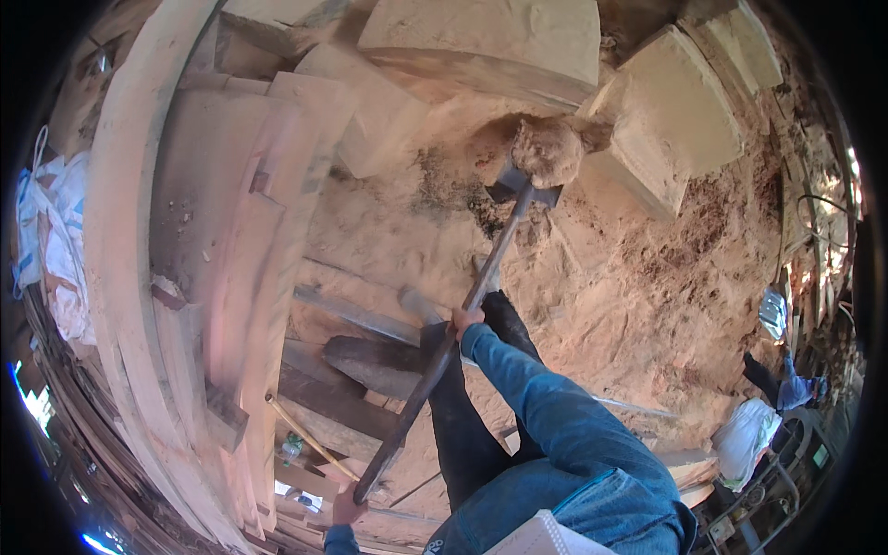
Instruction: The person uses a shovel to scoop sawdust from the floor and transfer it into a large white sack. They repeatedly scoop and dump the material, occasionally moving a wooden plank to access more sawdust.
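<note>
A shovel (499,250) with a long dark wooden handle runs slantwise from the lower left up to the far middle. On its blade sits a heaped load of brown sawdust-like material (548,153). My right hand (467,320) is wrapped round the handle about midway, its blue sleeve stretched forward. Close to the handle's near end, my left hand (348,507) grips it as well, low in the picture. The loaded blade is just in front of big squared timber blocks (638,171); whether it touches the ground cannot be told.
Long timber beams (129,231) lie along the left. Another large block (481,37) lies at the back. Loose brown material covers the ground (592,314). Dark planks (370,365) lie beside my legs. White sacks (65,240) are at far left, with a white bag (745,442) at right near metal machinery.
</note>
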`<action>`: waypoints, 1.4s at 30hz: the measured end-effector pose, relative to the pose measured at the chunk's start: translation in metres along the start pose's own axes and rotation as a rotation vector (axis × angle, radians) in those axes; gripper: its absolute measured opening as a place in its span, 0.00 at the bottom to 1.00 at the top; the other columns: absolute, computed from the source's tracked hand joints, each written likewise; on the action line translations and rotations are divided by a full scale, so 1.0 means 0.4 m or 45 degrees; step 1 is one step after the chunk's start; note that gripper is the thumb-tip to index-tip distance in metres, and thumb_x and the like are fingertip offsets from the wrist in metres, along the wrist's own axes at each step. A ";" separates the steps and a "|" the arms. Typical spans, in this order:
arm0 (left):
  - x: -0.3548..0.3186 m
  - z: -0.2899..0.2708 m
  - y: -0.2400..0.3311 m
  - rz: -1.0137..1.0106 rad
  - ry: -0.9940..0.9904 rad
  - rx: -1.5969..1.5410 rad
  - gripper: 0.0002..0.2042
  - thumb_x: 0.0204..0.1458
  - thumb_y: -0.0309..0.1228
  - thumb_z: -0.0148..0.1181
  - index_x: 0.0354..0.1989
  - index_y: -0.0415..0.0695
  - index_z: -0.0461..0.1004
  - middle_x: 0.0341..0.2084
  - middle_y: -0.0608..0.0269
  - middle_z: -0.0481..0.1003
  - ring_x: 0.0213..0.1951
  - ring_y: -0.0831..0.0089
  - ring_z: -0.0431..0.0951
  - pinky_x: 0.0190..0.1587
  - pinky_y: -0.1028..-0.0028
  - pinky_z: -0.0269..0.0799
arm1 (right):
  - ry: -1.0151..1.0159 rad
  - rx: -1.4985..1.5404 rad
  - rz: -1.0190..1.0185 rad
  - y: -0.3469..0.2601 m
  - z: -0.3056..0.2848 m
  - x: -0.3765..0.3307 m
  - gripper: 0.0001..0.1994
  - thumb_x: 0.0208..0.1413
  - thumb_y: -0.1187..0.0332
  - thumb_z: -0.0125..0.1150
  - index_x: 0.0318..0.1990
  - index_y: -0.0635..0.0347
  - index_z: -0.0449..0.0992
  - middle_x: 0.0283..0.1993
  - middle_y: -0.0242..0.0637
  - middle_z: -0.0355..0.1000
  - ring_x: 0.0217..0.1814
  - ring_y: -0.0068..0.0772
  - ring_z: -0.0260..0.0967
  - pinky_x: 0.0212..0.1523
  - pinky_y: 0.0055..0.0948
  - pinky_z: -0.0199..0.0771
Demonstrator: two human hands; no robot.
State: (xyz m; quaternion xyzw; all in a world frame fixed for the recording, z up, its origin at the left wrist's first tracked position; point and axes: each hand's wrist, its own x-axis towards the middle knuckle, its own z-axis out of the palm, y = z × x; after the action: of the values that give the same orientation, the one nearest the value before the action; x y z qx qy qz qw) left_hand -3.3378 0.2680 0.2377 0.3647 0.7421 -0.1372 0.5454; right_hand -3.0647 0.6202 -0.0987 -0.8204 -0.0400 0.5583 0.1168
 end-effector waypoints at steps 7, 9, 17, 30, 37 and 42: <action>0.039 0.004 0.005 -0.045 0.001 -0.001 0.19 0.38 0.33 0.66 0.41 0.49 0.69 0.23 0.49 0.76 0.30 0.48 0.78 0.32 0.56 0.74 | -0.269 0.473 0.295 -0.055 -0.020 0.069 0.05 0.50 0.75 0.58 0.26 0.61 0.68 0.18 0.38 0.63 0.16 0.36 0.63 0.19 0.38 0.67; 0.034 0.011 -0.002 -0.040 -0.041 -0.065 0.19 0.38 0.33 0.66 0.42 0.49 0.70 0.24 0.49 0.76 0.31 0.49 0.78 0.33 0.56 0.74 | -0.267 0.446 0.246 -0.043 -0.028 0.049 0.06 0.50 0.75 0.59 0.25 0.61 0.68 0.17 0.38 0.63 0.16 0.36 0.63 0.19 0.38 0.67; -0.104 0.030 -0.082 0.027 0.211 -0.131 0.20 0.37 0.30 0.67 0.43 0.50 0.72 0.31 0.53 0.78 0.35 0.52 0.79 0.36 0.59 0.75 | -0.289 0.433 0.378 0.001 -0.106 -0.105 0.07 0.51 0.74 0.58 0.25 0.59 0.67 0.19 0.35 0.63 0.18 0.32 0.63 0.22 0.35 0.68; -0.468 0.103 -0.011 -0.098 0.569 0.257 0.18 0.38 0.42 0.67 0.41 0.61 0.75 0.22 0.67 0.75 0.26 0.61 0.78 0.28 0.60 0.71 | -0.571 0.188 0.290 -0.053 -0.395 -0.264 0.03 0.49 0.74 0.54 0.28 0.57 0.66 0.22 0.36 0.61 0.25 0.35 0.63 0.32 0.38 0.70; -0.518 0.143 -0.007 -0.090 0.619 0.182 0.16 0.38 0.41 0.67 0.38 0.60 0.75 0.23 0.66 0.76 0.26 0.62 0.78 0.28 0.60 0.71 | -0.758 -0.317 -0.022 -0.075 -0.461 -0.259 0.02 0.52 0.75 0.52 0.29 0.59 0.67 0.23 0.36 0.63 0.29 0.34 0.65 0.35 0.30 0.70; -0.503 0.016 -0.037 0.030 0.803 0.401 0.16 0.37 0.37 0.67 0.38 0.58 0.75 0.21 0.65 0.73 0.25 0.63 0.77 0.25 0.60 0.68 | -0.612 0.297 0.345 -0.112 -0.357 -0.386 0.06 0.53 0.72 0.54 0.26 0.57 0.64 0.22 0.36 0.59 0.25 0.35 0.61 0.32 0.35 0.68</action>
State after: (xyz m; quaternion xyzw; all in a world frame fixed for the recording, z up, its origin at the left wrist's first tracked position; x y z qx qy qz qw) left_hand -3.3155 0.1751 0.4157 0.4774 0.8395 -0.1244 0.2279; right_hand -2.9872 0.6125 0.1016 -0.6437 0.1078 0.7478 0.1219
